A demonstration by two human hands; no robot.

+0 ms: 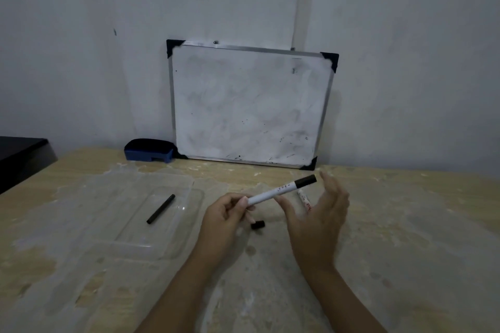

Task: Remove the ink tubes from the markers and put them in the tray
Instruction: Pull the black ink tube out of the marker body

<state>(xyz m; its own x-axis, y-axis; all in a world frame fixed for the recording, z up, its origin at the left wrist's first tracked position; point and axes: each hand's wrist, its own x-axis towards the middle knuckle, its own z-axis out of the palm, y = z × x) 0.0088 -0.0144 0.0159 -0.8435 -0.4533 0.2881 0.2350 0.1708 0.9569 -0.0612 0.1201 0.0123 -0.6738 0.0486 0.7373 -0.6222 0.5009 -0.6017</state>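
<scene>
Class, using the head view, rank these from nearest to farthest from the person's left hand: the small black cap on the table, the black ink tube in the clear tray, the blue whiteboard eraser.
1. Small black cap: on the table just right of the left hand.
2. Black ink tube: to the left, in the clear plastic tray.
3. Blue whiteboard eraser: far back, by the wall.

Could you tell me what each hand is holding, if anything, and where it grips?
The left hand pinches the marker at its uncapped rear end; the right hand is open, holding nothing.

left hand (226,215) pinched closed, right hand (322,213) spread, empty
</scene>
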